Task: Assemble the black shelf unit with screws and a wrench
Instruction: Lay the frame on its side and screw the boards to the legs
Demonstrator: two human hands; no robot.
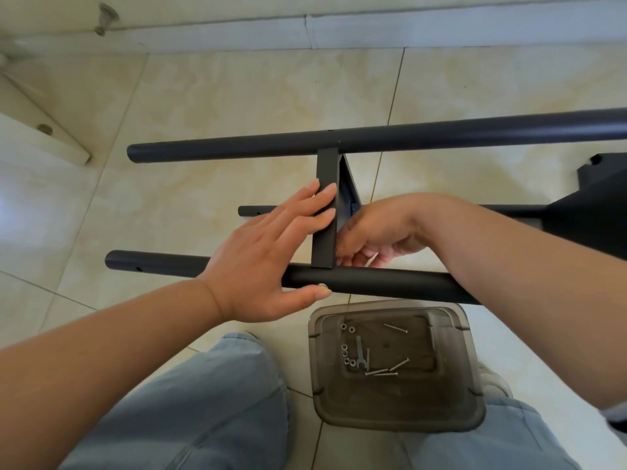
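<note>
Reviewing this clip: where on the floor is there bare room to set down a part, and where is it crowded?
Bare tile lies between the far tube and the wall, and left of the crossbar between the tubes. It is crowded at the crossbar's joint with the near tube, where the left hand and right hand work, and at the hardware tray.

A room in a home, seen at floor level.
Glossy beige floor tiles [237, 89] meet a pale baseboard [373, 28]; cream furniture legs [40, 130] stand at left, and a person in jeans [190, 412] sits there.
</note>
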